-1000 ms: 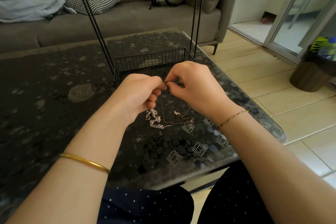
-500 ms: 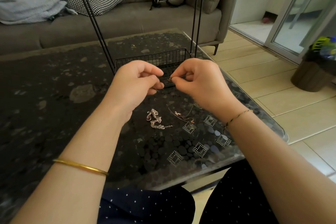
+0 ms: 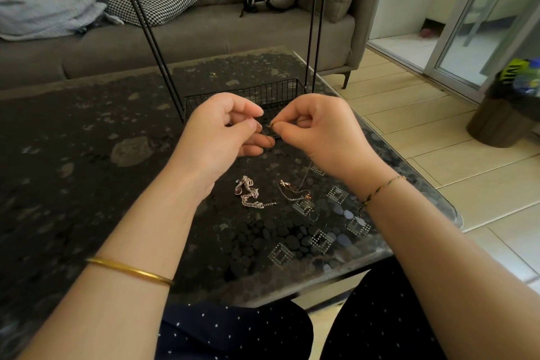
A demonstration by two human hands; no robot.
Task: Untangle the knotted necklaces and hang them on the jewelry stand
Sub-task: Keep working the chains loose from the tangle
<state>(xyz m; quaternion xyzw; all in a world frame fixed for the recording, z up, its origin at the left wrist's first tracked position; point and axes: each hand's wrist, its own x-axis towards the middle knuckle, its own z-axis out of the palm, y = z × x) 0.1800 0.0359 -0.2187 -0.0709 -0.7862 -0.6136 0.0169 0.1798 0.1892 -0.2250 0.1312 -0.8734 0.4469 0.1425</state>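
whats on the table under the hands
A silver chain with a dark red pendant and a thin gold chain lie there. The thin one runs up into the right hand; fingers hide its end.

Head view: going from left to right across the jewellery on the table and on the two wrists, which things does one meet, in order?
From the left: gold bangle → silver necklace with the purple pendant → thin rose-gold necklace → thread bracelet.
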